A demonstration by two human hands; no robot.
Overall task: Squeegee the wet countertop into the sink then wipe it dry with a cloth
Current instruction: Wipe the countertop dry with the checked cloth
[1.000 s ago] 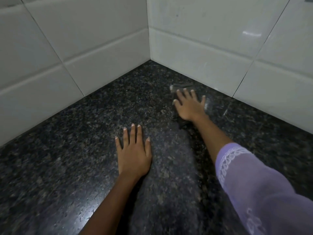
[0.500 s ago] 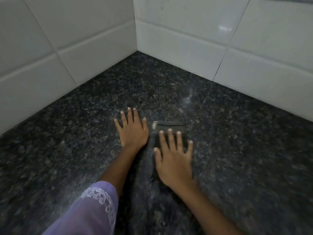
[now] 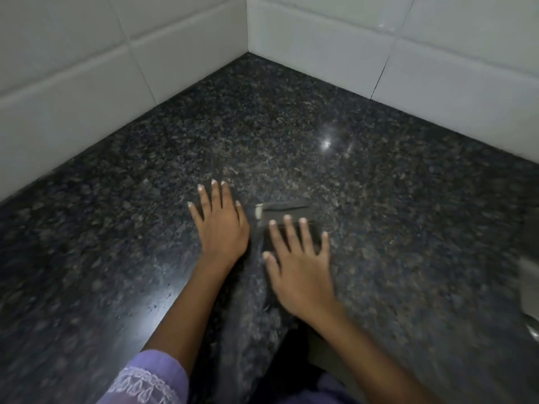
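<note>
Left hand flat, fingers straight, on speckled black granite tabletop; right hand flat, pressing dark folded cloth.

1. I find no readable text, labels, brands, numbers or signs anywhere in the head view.
2. Checked the countertop, the wall tiles and the sleeve trim: nothing legible on any.
</note>
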